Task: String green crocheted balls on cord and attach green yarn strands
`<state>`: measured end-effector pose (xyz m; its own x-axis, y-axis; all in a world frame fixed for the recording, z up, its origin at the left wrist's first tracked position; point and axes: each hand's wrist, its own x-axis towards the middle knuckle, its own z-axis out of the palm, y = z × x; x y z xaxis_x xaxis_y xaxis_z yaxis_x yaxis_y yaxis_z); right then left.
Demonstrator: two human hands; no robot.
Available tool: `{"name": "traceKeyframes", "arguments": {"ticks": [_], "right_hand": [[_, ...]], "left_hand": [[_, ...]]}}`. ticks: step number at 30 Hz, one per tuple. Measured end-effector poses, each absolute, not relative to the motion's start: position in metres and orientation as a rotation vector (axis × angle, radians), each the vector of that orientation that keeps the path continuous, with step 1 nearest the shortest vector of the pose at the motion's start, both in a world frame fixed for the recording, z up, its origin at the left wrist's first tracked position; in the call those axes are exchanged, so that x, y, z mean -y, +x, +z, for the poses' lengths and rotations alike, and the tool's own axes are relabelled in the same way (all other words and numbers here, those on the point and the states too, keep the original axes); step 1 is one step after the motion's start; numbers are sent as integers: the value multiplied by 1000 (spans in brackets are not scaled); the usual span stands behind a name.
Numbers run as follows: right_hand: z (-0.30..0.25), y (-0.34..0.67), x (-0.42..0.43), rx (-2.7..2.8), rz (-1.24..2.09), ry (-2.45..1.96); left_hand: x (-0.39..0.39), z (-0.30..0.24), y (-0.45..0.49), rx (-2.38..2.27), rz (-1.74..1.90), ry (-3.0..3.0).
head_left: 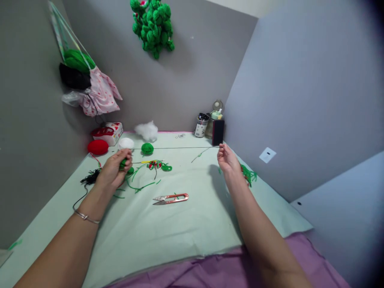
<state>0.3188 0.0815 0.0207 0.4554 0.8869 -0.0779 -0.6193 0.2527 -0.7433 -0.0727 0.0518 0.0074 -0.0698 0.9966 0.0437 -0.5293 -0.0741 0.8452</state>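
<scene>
My left hand (pixel 116 169) is closed around a small green yarn piece (pixel 123 163), mostly hidden by the fingers. A thin dark green yarn strand (pixel 175 148) stretches nearly level from it to my right hand (pixel 227 159), whose fingers pinch the other end. A loose tail hangs to the left of that pinch. On the table between my forearms lie orange-handled thread snips (pixel 171 198), blades pointing left. Past my left hand are green yarn scraps (pixel 141 187), a yellow-handled crochet hook (pixel 147 162) and small red-and-green crocheted pieces (pixel 154 165).
A green yarn ball (pixel 147 149), white stuffing (pixel 147 131), red yarn (pixel 97 147) and a tissue box (pixel 115 133) stand at the back left. Black yarn (pixel 91 177) lies left. A tin (pixel 201 126) and dark upright box (pixel 218 133) stand back right. Green pieces (pixel 248 175) lie beyond my right forearm.
</scene>
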Motion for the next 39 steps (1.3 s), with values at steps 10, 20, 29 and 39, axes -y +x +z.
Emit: {"name": "traceKeyframes", "arguments": {"ticks": [10,20,29,39], "right_hand": [[27,288,-68,605,1341,-811],[31,225,-28,1079,1620,-820],[31,218,-20,1105,1743,-633],[38,243,-39,703,1554,-600]], "left_hand": [[-44,18,-68,-758,1547,728],[-14,-13,3,-1017,1118,1688],[-6,-7,20,-674,972,1214],[-16,-7,6,-750,921,1351]]}}
